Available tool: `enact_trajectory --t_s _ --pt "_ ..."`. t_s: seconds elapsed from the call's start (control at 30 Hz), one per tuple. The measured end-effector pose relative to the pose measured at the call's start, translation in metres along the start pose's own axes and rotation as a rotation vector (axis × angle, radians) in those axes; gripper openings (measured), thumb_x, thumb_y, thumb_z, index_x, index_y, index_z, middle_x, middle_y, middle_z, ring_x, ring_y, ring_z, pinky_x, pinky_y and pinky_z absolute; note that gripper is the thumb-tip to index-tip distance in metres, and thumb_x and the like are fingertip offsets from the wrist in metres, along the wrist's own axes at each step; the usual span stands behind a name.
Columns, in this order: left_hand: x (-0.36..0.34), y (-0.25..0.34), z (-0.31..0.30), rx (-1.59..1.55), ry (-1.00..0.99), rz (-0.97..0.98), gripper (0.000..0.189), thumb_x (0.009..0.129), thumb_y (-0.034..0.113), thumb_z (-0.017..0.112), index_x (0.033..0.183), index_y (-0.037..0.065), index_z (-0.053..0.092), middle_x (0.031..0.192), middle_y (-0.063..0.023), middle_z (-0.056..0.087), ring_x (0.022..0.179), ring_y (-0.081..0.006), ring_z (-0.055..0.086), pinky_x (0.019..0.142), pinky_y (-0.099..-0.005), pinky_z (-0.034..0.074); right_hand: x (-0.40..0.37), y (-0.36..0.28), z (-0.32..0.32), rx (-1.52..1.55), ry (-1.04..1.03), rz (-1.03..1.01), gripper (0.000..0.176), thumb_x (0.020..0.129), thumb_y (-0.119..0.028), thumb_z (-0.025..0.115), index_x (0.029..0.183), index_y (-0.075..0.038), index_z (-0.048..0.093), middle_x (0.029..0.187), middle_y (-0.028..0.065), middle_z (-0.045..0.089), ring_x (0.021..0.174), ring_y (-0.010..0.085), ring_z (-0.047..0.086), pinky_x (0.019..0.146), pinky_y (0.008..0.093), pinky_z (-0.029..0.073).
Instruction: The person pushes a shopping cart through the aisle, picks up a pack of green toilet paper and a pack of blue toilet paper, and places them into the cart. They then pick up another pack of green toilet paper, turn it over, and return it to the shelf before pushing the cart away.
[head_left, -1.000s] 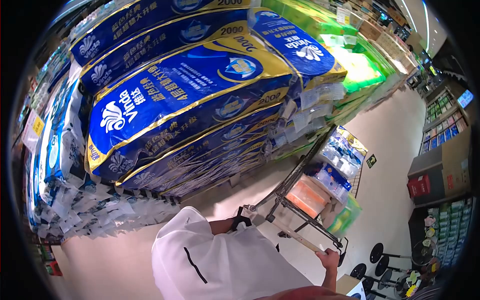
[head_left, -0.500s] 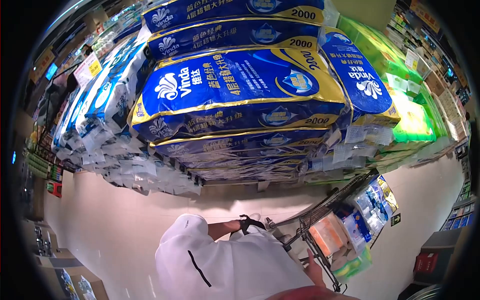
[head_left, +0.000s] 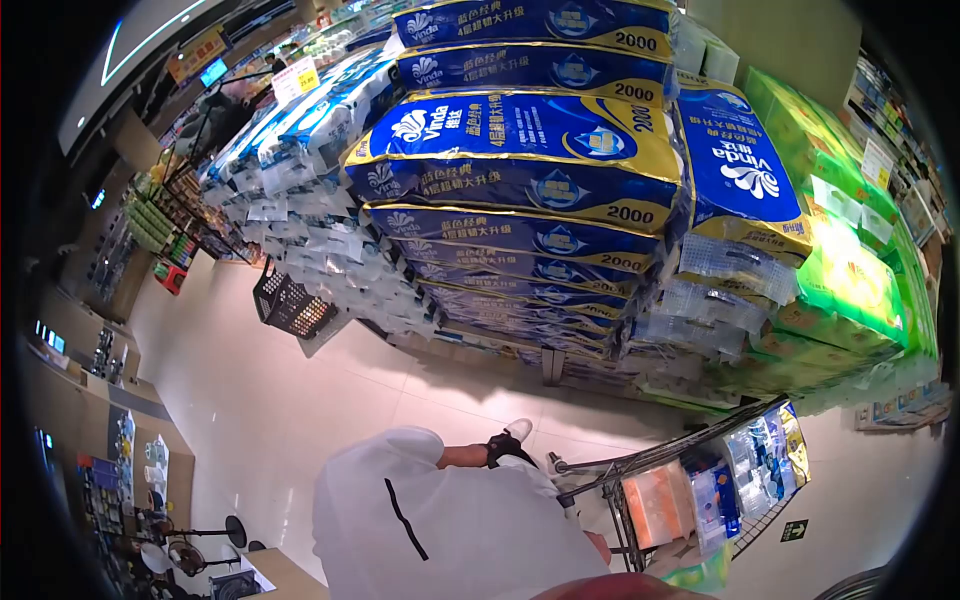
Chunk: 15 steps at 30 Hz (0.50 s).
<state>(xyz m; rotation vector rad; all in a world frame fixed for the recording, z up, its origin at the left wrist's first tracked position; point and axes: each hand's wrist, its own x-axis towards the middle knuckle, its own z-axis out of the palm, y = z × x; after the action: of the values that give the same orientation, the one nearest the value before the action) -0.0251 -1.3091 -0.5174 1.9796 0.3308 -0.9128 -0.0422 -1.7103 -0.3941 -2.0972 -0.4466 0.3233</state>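
Note:
My left forearm comes out of the white sleeve with a black strap-like band at the wrist. My left hand (head_left: 508, 449) is mostly covered by that band and the shirt, so its fingers cannot be made out. Beside the frame of the shopping cart (head_left: 620, 505), at lower right, a small part of my right hand (head_left: 599, 545) shows past the shirt; its fingers are hidden. In the cart lie an orange-and-white pack (head_left: 657, 503), a blue-and-white pack (head_left: 714, 503), clear-wrapped blue packs (head_left: 757, 452) and a green pack (head_left: 705, 572).
A tall stack of blue Vinda tissue packs (head_left: 520, 185) stands ahead, flanked by white-and-blue packs (head_left: 310, 135) and green packs (head_left: 850, 270). A dark basket (head_left: 290, 303) is on the floor at left. Fans (head_left: 187, 556) and a counter edge (head_left: 265, 575) are at lower left.
The view has turned, and the tissue stack sits farther right. The dark basket and fans have come into view at left. Less of my right hand shows beside the cart.

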Motion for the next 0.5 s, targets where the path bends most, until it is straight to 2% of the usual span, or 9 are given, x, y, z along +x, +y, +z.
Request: enact_trajectory --t_s 0.23,0.4,0.5 --pt "-0.016 -0.014 0.037 -0.025 0.019 -0.071 0.029 0.097 0.024 0.066 0.121 0.008 0.072 0.105 -0.0098 0.076 0.098 -0.0194 0.069 0.091 -0.0349 0.054 -0.017 0.029 -0.025 -0.062 0.037 -0.076 0.027 0.083 -0.017 0.069 0.109 -0.009 0.072 0.088 0.0123 0.065 0.079 0.0315 0.067 0.068 0.0393 0.052" --pt "-0.007 0.017 0.06 -0.001 -0.018 -0.022 0.03 0.097 0.024 0.066 0.121 0.008 0.072 0.104 -0.01 0.076 0.098 -0.0197 0.07 0.091 -0.0349 0.054 -0.025 0.019 -0.054 -0.183 -0.002 0.046 0.029 0.082 -0.017 0.069 0.111 -0.014 0.072 0.085 0.0097 0.063 0.077 0.0301 0.067 0.065 0.0396 0.052" --pt "0.007 0.042 0.075 0.007 -0.04 0.028 0.03 0.097 0.025 0.066 0.121 0.008 0.072 0.104 -0.0101 0.076 0.098 -0.0198 0.07 0.09 -0.035 0.054 -0.034 0.021 -0.067 -0.231 0.049 0.039 0.031 0.08 -0.017 0.073 0.111 -0.015 0.072 0.086 0.0086 0.063 0.077 0.0309 0.068 0.065 0.041 0.053"
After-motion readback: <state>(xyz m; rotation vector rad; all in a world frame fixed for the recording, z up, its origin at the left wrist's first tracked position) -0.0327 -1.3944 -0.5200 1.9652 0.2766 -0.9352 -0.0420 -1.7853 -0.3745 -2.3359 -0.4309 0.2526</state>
